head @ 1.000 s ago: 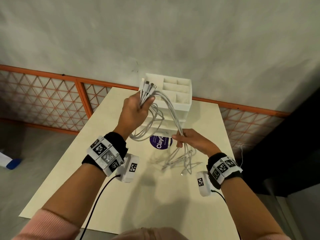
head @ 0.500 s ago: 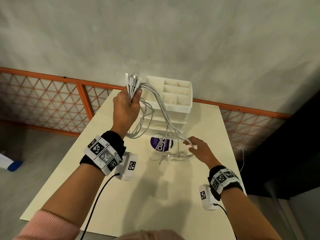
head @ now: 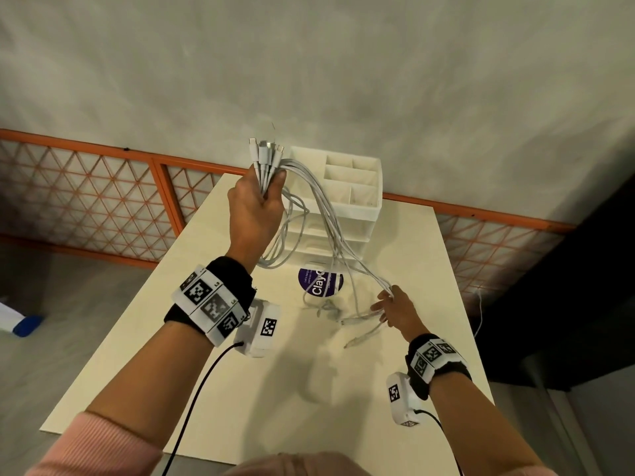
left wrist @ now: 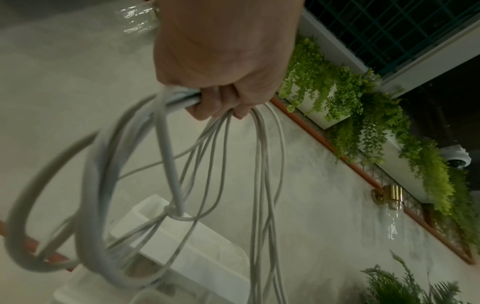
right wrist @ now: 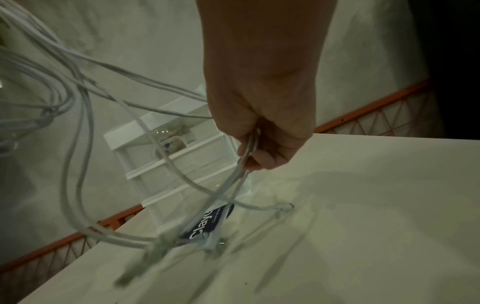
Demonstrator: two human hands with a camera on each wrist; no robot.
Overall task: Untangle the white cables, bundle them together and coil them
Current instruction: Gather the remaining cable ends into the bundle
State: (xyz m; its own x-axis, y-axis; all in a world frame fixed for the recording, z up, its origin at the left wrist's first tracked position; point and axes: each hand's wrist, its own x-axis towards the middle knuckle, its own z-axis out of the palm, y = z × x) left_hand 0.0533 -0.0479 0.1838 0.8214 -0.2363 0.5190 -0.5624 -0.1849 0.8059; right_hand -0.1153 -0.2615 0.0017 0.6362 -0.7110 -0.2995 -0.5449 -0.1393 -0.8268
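Several white cables (head: 326, 218) run from my raised left hand (head: 257, 207) down to my right hand (head: 395, 304). The left hand grips them just below their plugs (head: 264, 151), which stick up above the fist; in the left wrist view the cables (left wrist: 259, 164) hang in loops from the curled fingers (left wrist: 215, 102). Low over the table, the right hand pinches a few strands near their far ends; the right wrist view shows the cables (right wrist: 249, 148) passing between its fingers (right wrist: 262, 158). Loose ends (head: 360, 321) lie on the table.
A white drawer organiser (head: 347, 187) stands at the back of the cream table (head: 240, 389), under the cables. A round purple sticker (head: 316, 283) lies in front of it. An orange lattice rail (head: 86, 201) and a grey wall are behind. Dark furniture stands to the right.
The left hand has lifted the plug ends higher and leftward. The right hand has slid down the strands toward the table and to the right, drawing the cables straighter.
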